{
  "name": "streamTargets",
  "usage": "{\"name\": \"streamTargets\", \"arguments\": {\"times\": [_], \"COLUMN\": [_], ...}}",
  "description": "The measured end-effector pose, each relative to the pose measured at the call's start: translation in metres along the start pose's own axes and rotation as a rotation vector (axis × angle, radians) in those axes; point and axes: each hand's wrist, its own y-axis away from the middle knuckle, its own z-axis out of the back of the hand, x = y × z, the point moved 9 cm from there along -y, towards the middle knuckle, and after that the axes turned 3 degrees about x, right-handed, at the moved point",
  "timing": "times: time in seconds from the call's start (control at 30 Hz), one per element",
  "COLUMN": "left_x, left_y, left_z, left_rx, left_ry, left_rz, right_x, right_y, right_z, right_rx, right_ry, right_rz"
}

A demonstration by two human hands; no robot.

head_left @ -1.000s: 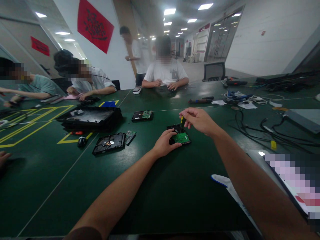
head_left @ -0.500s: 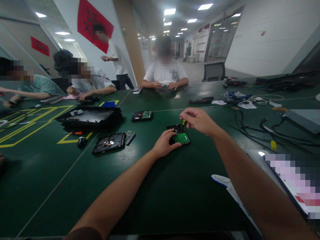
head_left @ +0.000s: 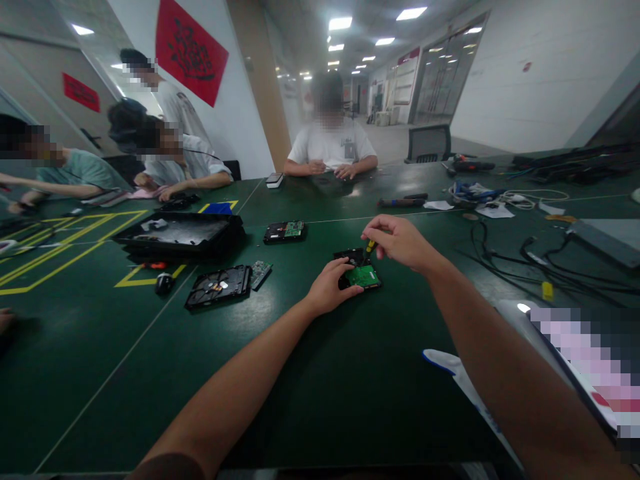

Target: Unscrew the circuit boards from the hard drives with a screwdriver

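Observation:
A hard drive with a green circuit board (head_left: 364, 275) lies board side up on the dark green table. My left hand (head_left: 331, 285) grips its left side, the thumb along the near edge and the fingers over the far part. In my right hand (head_left: 395, 241) is a small screwdriver (head_left: 370, 246) with a yellow and black handle, pinched between thumb and fingers. It stands nearly upright over the drive's far right part; where its tip rests is too small to tell. To the left lie another hard drive (head_left: 218, 288) and a loose circuit board (head_left: 261, 274) beside it.
Stacked black trays (head_left: 180, 237) stand at the left, and a third hard drive (head_left: 285, 232) lies farther back. Black cables (head_left: 505, 267), a grey metal box (head_left: 613, 241) and a white glove (head_left: 470, 380) are on the right. Across the table sits a person (head_left: 330, 147).
My right hand and the screwdriver have shifted very slightly to the right. My left hand and the drive stay put. A standing person behind has moved left.

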Motion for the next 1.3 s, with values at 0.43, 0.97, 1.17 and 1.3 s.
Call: {"name": "streamTargets", "arguments": {"times": [0.43,0.97,1.17,1.3], "left_x": [-0.002,0.0,-0.002,-0.001], "left_y": [0.001,0.0,0.001,0.0], "left_z": [0.001,0.0,0.0,-0.001], "left_rx": [0.009,0.004,0.002,0.002], "left_ry": [-0.002,-0.01,-0.012,-0.015], "left_rz": [0.006,0.004,-0.005,-0.008], "right_x": [-0.002,0.0,-0.004,-0.001], "right_y": [-0.002,-0.001,-0.001,-0.002], "right_z": [0.006,0.003,-0.003,-0.008], "right_rx": [-0.049,-0.037,0.004,0.048], "right_ry": [0.052,0.001,-0.08,-0.203], "right_rz": [0.014,-0.005,-0.031,-0.003]}}
